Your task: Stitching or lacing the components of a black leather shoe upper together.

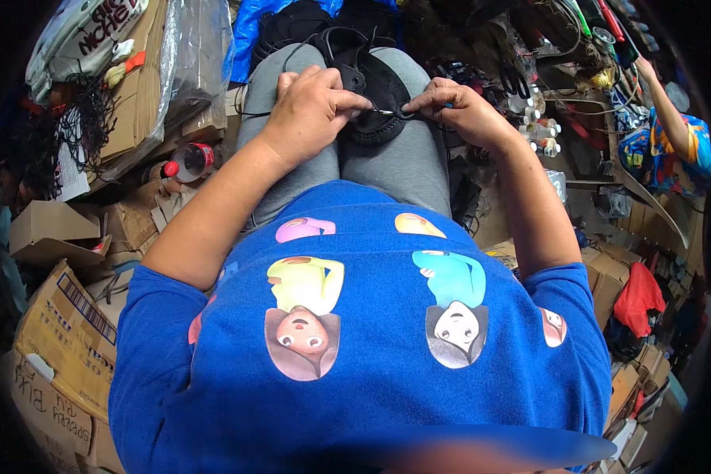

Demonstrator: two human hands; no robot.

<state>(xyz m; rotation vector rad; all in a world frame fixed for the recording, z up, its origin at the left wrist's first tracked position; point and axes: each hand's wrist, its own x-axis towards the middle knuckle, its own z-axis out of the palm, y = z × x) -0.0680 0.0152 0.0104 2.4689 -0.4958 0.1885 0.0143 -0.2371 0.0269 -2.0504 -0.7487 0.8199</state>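
A black shoe (378,136) lies across my grey-trousered thighs, its rounded end toward me and its eyelets and loose laces (341,35) farther off. Over the shoe, my left hand (314,107) is closed, with thumb and forefinger pinched at a thin black cord. Cord also shows beside that hand, along my left thigh. My right hand (454,108) pinches a dark loop of cord (404,114) at the shoe's right edge. A small pale glint shows between the fingertips, too small to name. The fingers hide part of the shoe's edge.
At left stand flattened cardboard (138,87) in clear plastic, a red-capped bottle (191,162) and open cardboard boxes (51,233). Several small white-capped bottles (539,130) stand at right. Farther right are a red cloth (640,300) and another person's arm (665,107).
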